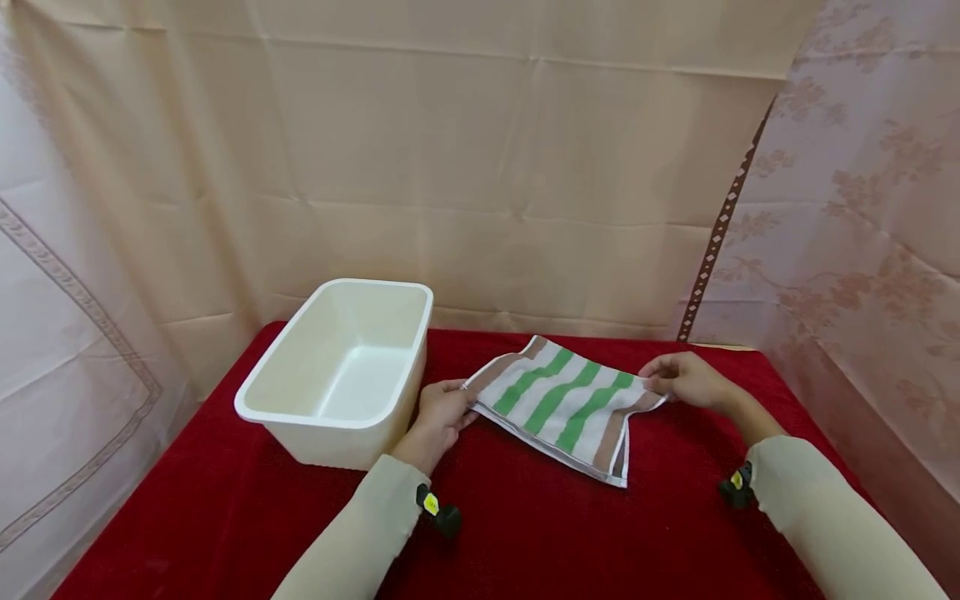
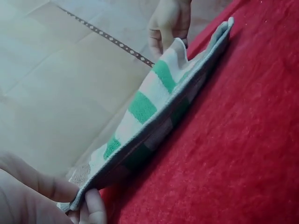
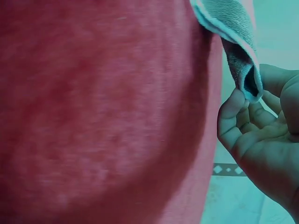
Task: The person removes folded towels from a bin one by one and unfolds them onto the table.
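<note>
A folded towel (image 1: pixel 566 400) with green, white and brown stripes is held between both hands over the red cloth. The left hand (image 1: pixel 441 414) pinches its left corner; in the left wrist view the thumb and fingers meet on the towel's edge (image 2: pixel 77 198). On the other side the right hand (image 1: pixel 688 379) pinches the right edge, and the right wrist view shows the towel's corner (image 3: pixel 252 88) between fingers and thumb. The towel's near corner droops toward the table. Its layers show along the near edge in the left wrist view.
An open white plastic basin (image 1: pixel 337 437) stands on the red-covered table (image 1: pixel 525 542), just left of the left hand. Beige curtains (image 1: pixel 480 167) hang behind the table, and a patterned curtain (image 1: pixel 877 208) hangs on the right.
</note>
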Demonstrator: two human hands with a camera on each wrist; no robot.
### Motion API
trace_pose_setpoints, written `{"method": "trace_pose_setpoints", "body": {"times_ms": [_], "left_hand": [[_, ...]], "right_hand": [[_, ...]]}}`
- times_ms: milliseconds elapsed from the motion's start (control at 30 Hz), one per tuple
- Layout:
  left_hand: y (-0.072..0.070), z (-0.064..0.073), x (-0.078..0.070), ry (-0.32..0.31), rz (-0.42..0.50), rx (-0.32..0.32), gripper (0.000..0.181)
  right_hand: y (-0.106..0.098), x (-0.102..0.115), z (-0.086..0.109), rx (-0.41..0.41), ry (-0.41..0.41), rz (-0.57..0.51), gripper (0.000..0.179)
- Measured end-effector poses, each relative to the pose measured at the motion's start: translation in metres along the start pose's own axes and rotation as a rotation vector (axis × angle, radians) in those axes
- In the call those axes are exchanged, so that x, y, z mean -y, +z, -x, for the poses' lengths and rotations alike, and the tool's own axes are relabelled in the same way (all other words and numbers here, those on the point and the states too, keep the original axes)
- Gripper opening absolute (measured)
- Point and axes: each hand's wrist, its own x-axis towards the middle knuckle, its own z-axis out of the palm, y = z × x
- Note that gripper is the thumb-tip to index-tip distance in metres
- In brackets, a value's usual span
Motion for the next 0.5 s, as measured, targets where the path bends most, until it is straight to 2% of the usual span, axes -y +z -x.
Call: {"method": "trace_pose_setpoints", "body": {"times_ms": [100, 233, 333, 500], "left_hand": [[-0.001, -0.003, 0.002, -0.017, -0.021, -0.017, 0.034], [0.001, 0.003, 0.004, -0.037, -0.033, 0.006, 0.042], [0.003, 0.011, 0.005, -0.047, -0.015, 0.056, 0.045], [0.009, 0.03, 0.011, -0.095, 0.013, 0.164, 0.041]], "right_hand": [[0.006, -0.005, -0.002, 0.017, -0.006, -0.009, 0.021], [0.011, -0.006, -0.009, 0.014, -0.023, 0.021, 0.021], [0.013, 0.0, -0.016, 0.006, -0.031, 0.058, 0.022], [0.02, 0.012, -0.032, 0.024, -0.061, 0.144, 0.02]]}}
